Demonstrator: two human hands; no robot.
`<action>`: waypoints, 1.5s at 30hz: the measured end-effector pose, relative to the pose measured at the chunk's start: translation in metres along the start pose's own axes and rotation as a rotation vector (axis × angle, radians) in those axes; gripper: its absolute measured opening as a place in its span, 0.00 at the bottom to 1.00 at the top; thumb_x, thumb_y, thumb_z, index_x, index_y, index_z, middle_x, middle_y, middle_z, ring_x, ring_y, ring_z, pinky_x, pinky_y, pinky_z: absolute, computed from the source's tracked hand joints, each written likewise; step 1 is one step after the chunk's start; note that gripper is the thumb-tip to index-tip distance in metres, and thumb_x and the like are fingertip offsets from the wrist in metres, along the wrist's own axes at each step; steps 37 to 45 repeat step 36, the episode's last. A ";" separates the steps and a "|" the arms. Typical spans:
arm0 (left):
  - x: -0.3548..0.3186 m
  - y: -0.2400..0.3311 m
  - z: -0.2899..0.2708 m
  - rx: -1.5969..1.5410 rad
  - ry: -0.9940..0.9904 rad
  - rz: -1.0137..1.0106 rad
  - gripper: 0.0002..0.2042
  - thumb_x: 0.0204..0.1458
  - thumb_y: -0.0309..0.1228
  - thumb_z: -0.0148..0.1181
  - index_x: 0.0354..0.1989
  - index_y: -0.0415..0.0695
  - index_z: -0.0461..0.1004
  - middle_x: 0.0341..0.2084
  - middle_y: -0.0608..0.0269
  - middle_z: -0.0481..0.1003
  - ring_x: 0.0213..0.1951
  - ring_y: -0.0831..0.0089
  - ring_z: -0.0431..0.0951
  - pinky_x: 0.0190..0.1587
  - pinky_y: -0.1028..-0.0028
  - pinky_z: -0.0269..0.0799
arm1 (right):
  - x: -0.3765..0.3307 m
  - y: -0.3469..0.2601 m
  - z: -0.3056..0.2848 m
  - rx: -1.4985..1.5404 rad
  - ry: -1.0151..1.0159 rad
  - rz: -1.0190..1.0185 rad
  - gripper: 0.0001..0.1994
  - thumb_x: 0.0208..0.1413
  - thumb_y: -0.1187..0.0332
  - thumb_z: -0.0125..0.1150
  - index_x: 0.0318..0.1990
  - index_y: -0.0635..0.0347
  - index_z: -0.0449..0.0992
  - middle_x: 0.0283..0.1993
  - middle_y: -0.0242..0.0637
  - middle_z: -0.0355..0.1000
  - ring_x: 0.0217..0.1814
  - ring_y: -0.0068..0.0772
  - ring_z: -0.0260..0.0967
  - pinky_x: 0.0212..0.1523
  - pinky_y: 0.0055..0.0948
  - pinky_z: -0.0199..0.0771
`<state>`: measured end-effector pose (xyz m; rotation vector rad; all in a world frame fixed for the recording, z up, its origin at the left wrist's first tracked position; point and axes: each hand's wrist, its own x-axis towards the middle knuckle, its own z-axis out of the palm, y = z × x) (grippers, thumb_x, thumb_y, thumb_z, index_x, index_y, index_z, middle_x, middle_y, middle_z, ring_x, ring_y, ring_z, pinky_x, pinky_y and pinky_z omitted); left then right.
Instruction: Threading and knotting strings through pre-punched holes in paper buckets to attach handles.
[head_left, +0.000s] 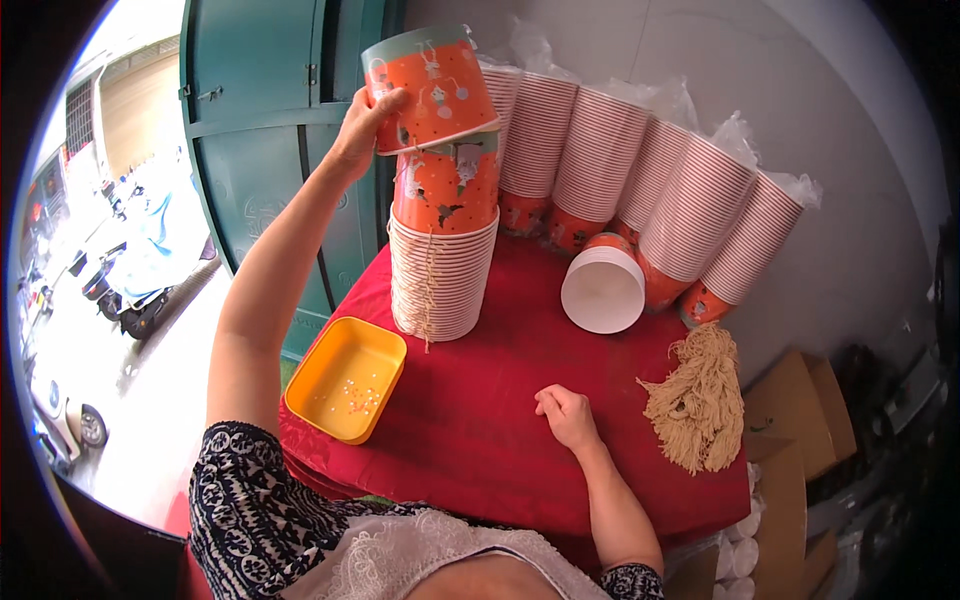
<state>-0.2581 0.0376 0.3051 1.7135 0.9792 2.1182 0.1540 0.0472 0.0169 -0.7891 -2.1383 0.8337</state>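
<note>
At the upper left my left hand (362, 128) grips an orange paper cup (436, 92) with a pale green base and printed figures. That cup is upside down, tilted, at the top of a tall stack of paper cups (440, 275), whose white rims are piled together. Tan strings (430, 290) hang down the side of the stack. My right hand (567, 414) is closed above the red tablecloth, fingers curled; whatever is inside them, if anything, is hidden. A yellow plastic tray (296, 402) with small white and orange bits stands left of the stack.
Several wrapped stacks of paper cups (600, 150) lean against the grey wall. In front of them one cup (603, 290) lies with its white mouth facing me. A bundle of tan string (695, 400) lies at the right edge of the table, beside cardboard boxes (800, 410). A green door (250, 150) stands left.
</note>
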 end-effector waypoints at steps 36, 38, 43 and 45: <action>-0.047 -0.029 0.015 0.304 -0.092 -0.105 0.58 0.34 0.60 0.73 0.66 0.36 0.47 0.54 0.46 0.66 0.57 0.57 0.69 0.59 0.61 0.67 | 0.001 -0.011 -0.003 0.013 -0.049 0.094 0.09 0.60 0.68 0.53 0.37 0.64 0.78 0.27 0.39 0.76 0.29 0.33 0.75 0.31 0.31 0.74; -0.047 -0.029 0.015 0.304 -0.092 -0.105 0.58 0.34 0.60 0.73 0.66 0.36 0.47 0.54 0.46 0.66 0.57 0.57 0.69 0.59 0.61 0.67 | 0.001 -0.011 -0.003 0.013 -0.049 0.094 0.09 0.60 0.68 0.53 0.37 0.64 0.78 0.27 0.39 0.76 0.29 0.33 0.75 0.31 0.31 0.74; -0.047 -0.029 0.015 0.304 -0.092 -0.105 0.58 0.34 0.60 0.73 0.66 0.36 0.47 0.54 0.46 0.66 0.57 0.57 0.69 0.59 0.61 0.67 | 0.001 -0.011 -0.003 0.013 -0.049 0.094 0.09 0.60 0.68 0.53 0.37 0.64 0.78 0.27 0.39 0.76 0.29 0.33 0.75 0.31 0.31 0.74; -0.047 -0.029 0.015 0.304 -0.092 -0.105 0.58 0.34 0.60 0.73 0.66 0.36 0.47 0.54 0.46 0.66 0.57 0.57 0.69 0.59 0.61 0.67 | 0.001 -0.011 -0.003 0.013 -0.049 0.094 0.09 0.60 0.68 0.53 0.37 0.64 0.78 0.27 0.39 0.76 0.29 0.33 0.75 0.31 0.31 0.74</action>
